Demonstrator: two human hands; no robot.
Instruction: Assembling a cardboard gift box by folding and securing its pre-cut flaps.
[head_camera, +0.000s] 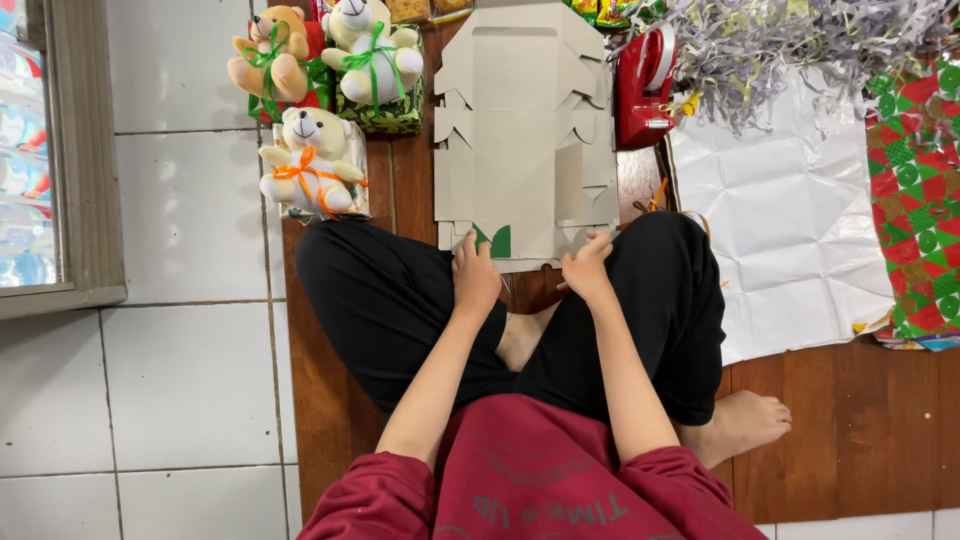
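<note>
Wood floor (850, 420), white tiles (190, 240), flat cardboard (525, 130)

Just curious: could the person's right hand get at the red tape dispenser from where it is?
Probably yes: the right hand rests on the flat grey cardboard cutout, and nothing blocks the red tape dispenser beyond it.

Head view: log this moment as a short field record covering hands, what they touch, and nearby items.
posture: person seated cross-legged on a wooden floor
left hand: rests on the near edge of the flat cardboard box blank
right hand: fingertips on the same near edge
hold: touching, grasp unclear
left of blank: three teddy bears with ribbons, on small boxes
right of blank: red tape dispenser, white creased paper sheet, patterned red-green wrapping paper
top right: shredded paper strips
</note>
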